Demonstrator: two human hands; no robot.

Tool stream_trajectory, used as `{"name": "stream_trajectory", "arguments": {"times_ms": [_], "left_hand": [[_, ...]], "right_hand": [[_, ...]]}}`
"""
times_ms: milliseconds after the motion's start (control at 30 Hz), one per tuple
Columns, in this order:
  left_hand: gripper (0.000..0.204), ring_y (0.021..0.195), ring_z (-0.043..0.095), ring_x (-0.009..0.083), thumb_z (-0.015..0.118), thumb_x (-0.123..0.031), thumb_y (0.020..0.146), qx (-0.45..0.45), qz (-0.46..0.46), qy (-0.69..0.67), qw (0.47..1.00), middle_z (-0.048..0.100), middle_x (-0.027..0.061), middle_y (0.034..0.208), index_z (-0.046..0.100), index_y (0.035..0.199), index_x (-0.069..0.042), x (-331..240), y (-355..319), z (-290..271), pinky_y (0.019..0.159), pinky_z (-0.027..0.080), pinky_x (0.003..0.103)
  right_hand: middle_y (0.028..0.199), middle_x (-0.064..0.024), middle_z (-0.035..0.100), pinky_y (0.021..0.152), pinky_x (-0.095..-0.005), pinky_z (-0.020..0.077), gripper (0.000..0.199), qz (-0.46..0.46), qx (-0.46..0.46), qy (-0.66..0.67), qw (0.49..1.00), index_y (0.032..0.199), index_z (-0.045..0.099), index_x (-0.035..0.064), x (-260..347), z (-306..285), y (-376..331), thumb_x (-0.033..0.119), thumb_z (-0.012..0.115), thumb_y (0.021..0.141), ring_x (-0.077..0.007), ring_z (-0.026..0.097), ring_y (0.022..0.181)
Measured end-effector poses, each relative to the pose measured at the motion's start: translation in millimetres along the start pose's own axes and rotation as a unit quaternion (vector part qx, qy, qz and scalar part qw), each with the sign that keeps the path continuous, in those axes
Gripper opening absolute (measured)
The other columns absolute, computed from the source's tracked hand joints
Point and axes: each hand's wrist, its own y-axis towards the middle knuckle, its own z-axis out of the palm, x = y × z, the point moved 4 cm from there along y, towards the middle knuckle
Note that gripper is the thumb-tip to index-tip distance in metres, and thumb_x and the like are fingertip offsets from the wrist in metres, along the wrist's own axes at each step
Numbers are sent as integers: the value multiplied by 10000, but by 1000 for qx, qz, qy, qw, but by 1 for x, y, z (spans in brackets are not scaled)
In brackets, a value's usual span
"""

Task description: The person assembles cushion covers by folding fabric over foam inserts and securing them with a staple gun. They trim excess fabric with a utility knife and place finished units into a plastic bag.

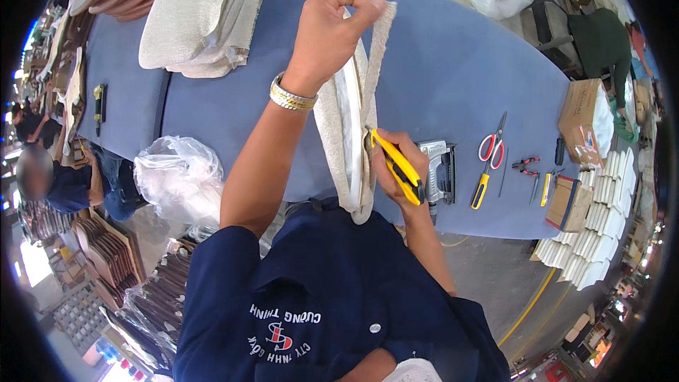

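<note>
Beige fabric-wrapped piece (361, 120) is held upright over the near table edge, its top pinched by the left hand (329, 32); the right hand (396, 170) is clenched on a yellow utility knife (399, 166) at its side. Beyond, a staple gun (440, 170), scissors (491, 145) and pliers (525, 164) lie on the blue table (438, 64); concrete workshop floor (495, 269) is seen below.

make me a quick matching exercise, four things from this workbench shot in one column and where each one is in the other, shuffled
Things:
1. yellow utility knife
2. beige fabric-covered piece
3. red-handled scissors
4. folded beige cloth

Places:
A. lying on the blue table, right of the stapler
B. in the right hand
C. at the table's far edge
D. pinched at the top by the left hand

Pairs: 1-B, 2-D, 3-A, 4-C
</note>
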Motion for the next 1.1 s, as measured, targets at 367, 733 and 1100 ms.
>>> {"name": "stream_trajectory", "arguments": {"times_ms": [367,733,1100], "left_hand": [[498,660,691,313,766,-504,887,30,-131,370,919,702,146,769,688,848,-14,36,-141,24,606,532,406],[283,660,697,381,693,-323,900,197,-38,459,865,701,164,713,703,846,-45,42,-115,39,588,550,460],[227,543,519,64,745,-191,928,125,-307,-77,940,616,12,649,659,765,-58,85,-125,43,522,411,220]], "right_hand": [[875,-137,716,673,-317,550,224,-33,-18,20,999,1104,685,29,-1,-9,-4,76,709,887,-245,714,728],[936,-114,732,699,-267,529,244,-55,-5,27,998,1151,675,5,0,-4,-13,61,710,917,-128,672,762],[903,-120,738,689,-296,552,214,-12,-50,32,998,1101,678,34,-7,-26,-22,100,719,902,-184,715,744]]}}
